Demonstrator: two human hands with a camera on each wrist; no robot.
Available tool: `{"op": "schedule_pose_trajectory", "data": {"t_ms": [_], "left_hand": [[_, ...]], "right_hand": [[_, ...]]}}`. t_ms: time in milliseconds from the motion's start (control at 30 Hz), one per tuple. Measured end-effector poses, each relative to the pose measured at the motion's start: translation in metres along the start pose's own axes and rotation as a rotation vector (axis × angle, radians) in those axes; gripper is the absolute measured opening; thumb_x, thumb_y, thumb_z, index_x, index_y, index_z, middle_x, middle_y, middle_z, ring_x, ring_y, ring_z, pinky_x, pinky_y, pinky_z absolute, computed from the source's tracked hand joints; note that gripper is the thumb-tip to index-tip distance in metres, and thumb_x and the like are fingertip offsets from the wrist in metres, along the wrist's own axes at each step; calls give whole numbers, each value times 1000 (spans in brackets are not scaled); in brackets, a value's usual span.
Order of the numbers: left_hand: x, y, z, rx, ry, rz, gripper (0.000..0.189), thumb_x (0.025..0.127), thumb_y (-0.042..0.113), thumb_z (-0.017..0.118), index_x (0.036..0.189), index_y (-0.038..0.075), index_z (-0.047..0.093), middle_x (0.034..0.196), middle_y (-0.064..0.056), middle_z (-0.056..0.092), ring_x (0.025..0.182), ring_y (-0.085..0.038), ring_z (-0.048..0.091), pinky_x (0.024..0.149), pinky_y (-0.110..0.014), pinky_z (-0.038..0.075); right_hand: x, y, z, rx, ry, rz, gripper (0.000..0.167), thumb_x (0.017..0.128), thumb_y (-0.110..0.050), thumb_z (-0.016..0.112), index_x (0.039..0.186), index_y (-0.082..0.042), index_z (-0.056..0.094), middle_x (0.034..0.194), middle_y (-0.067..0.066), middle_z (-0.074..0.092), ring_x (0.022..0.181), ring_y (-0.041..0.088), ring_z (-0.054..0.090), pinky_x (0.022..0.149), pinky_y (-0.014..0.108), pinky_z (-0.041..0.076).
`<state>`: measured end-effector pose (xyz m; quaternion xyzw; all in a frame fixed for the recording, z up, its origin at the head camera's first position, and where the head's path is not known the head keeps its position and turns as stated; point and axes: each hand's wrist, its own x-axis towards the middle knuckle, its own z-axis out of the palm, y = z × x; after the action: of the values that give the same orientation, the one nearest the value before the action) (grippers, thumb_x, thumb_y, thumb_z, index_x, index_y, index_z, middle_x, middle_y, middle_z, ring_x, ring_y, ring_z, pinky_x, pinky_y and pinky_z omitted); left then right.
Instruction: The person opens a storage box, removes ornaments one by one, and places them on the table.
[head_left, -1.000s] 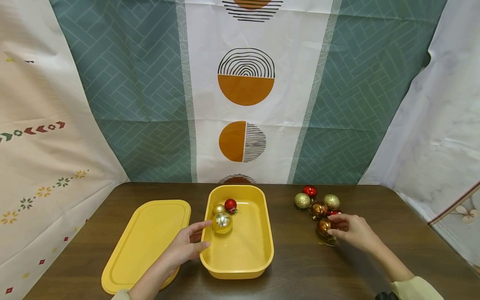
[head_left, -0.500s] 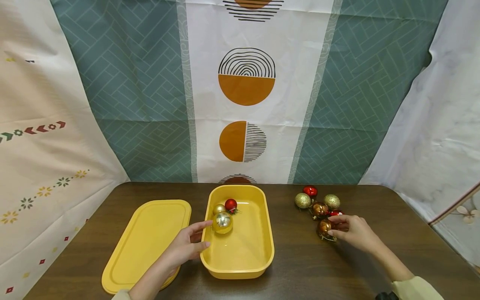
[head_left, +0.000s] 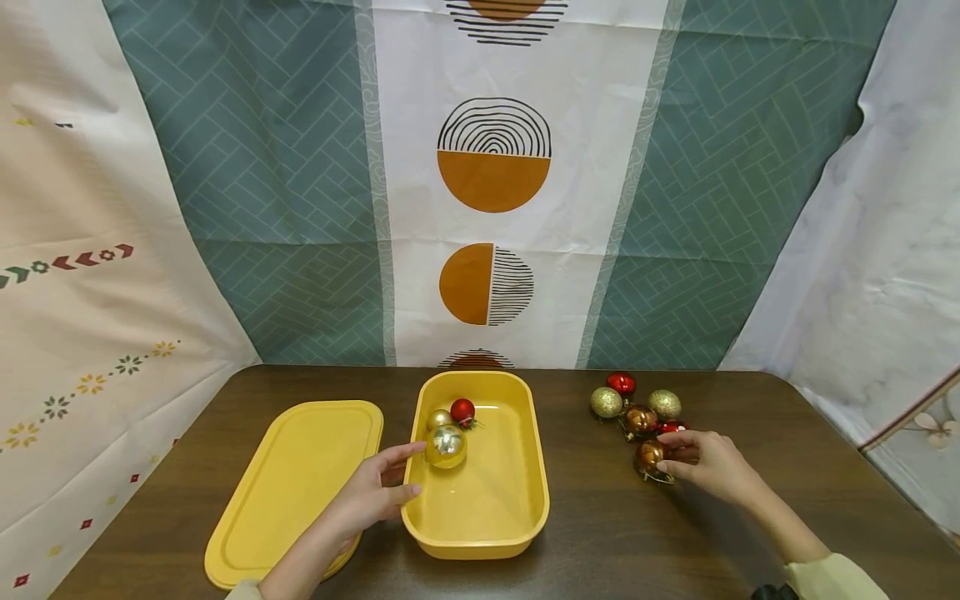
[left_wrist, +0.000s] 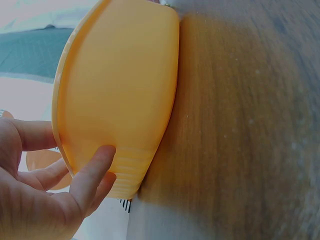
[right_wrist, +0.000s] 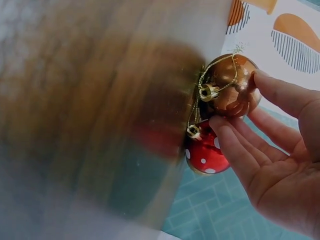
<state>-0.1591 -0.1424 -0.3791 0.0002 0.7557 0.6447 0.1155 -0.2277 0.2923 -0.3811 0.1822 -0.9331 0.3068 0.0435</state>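
1 brown table (head_left: 592, 533), patterned curtain (head_left: 300, 208) behind

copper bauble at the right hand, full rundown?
The copper bauble is a shiny, smooth ball with a mirror-like skin, material not certain. It has a small gold cap with a thin gold hanging cord looped over it. It sits on the dark wooden table, nearest the person among the loose baubles right of the yellow tub. The right hand pinches it between thumb and fingertips. A red bauble with white dots lies right against it, by the same fingers.
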Motion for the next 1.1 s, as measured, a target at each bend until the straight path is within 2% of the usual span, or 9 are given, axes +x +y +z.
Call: {"op": "schedule_pose_trajectory", "data": {"t_ms": [267, 400, 567, 700, 867, 1100], "left_hand": [[1, -1, 0, 16, -6, 20, 51, 86, -1, 57, 134, -1, 40, 129, -29, 43, 104, -30, 55, 68, -40, 54], [1, -1, -1, 15, -2, 17, 52, 85, -1, 58, 134, -1, 40, 130, -28, 42, 104, -31, 55, 68, -40, 54], [1, -1, -1, 14, -1, 18, 52, 85, -1, 58, 134, -1, 40, 130, -28, 42, 104, -31, 55, 69, -41, 54], [0, -1, -1, 18, 6, 7, 52, 85, -1, 58, 134, 0, 41, 129, -28, 43, 105, -31, 55, 69, -41, 54], [1, -2, -1, 10, 0, 9, 52, 85, -1, 58, 134, -1, 40, 129, -29, 42, 106, -32, 54, 70, -41, 54], [0, -1, 0, 7, -2, 11, 51, 85, -2, 57, 134, -1, 40, 130, -29, 42, 107, -33, 53, 70, -41, 54]], "right_hand": [[-1, -7, -12, -10, 17, -23, 40, 74, -17, 75, 103, 8, 64, 95, 19, 67, 80, 27, 66, 63, 24, 52], [0, -17, -16, -24, 37, -35, 39, 75, -19, 74, 103, 6, 64, 92, 15, 68, 81, 26, 66, 66, 27, 53], [4, -33, -17, 11, 36, -78, 38, 77, -19, 72, 104, 5, 64, 95, 15, 68, 84, 24, 65, 68, 29, 53], [11, -50, -13, 52, 21, -118, 37, 77, -19, 73, 105, 5, 64, 97, 15, 67, 86, 25, 65, 69, 29, 54], [21, -70, -5, 98, -14, -130, 40, 77, -20, 73, 107, 5, 63, 100, 15, 66, 91, 30, 63, 72, 32, 54], [36, -95, 15, 144, -34, -177, 41, 76, -17, 74, 109, 3, 63, 103, 14, 65, 95, 29, 62, 77, 33, 53]]}}
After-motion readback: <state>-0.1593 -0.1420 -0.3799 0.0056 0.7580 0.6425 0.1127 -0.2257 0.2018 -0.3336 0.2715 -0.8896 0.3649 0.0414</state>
